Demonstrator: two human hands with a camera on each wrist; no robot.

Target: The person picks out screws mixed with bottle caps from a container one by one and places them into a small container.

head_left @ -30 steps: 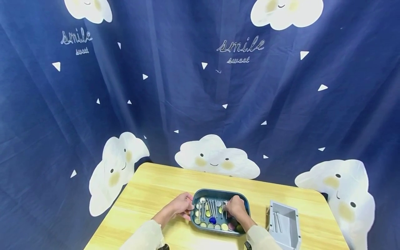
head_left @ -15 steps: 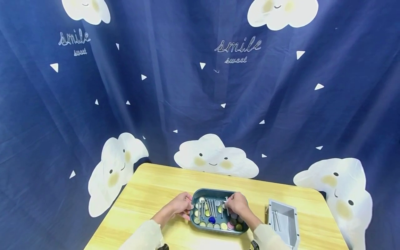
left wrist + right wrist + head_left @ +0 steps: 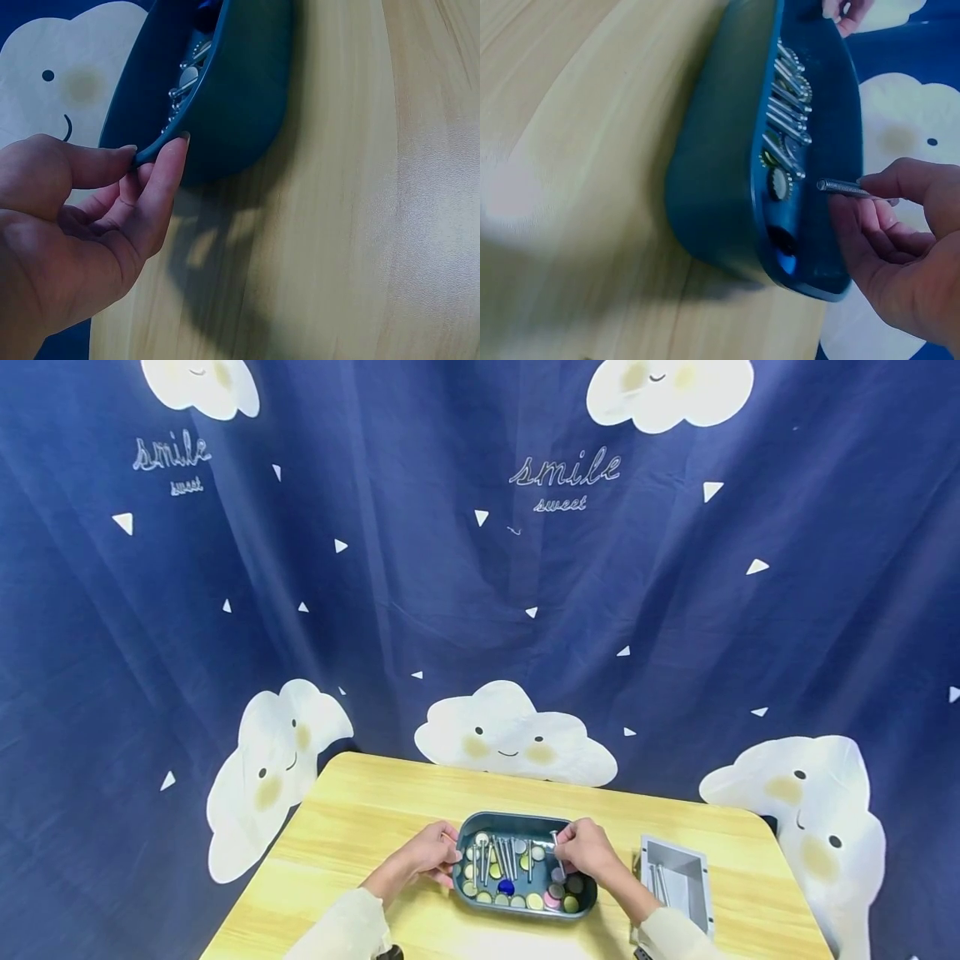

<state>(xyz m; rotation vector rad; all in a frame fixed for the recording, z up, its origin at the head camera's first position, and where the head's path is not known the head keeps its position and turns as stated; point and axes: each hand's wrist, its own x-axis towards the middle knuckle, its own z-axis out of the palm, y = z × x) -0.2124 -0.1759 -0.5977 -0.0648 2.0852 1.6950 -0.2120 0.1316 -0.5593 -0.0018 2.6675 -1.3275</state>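
Note:
A dark teal rounded-corner tray (image 3: 517,910) holds several silver bolts (image 3: 504,860) and several bottle caps (image 3: 534,901), one of them deep blue. With thumb and fingers, my left hand (image 3: 429,853) pinches the tray's left rim; the left wrist view shows the thumb on the rim and a finger against the outer wall. My right hand (image 3: 591,850) pinches one bolt (image 3: 844,187) over the tray's right end, its threaded tip pointing away from the palm. Part of that bolt is hidden by the fingers.
Right of the tray stands a grey rectangular box (image 3: 699,881) with bolts (image 3: 658,885) lying inside; the right forearm covers its near part. Both stand on a wooden table (image 3: 375,785). A blue curtain (image 3: 420,568) with clouds hangs behind.
My right hand has lifted a bolt from among the others and moved right with it, uncovering more bottle caps. My left hand stays on the rim.

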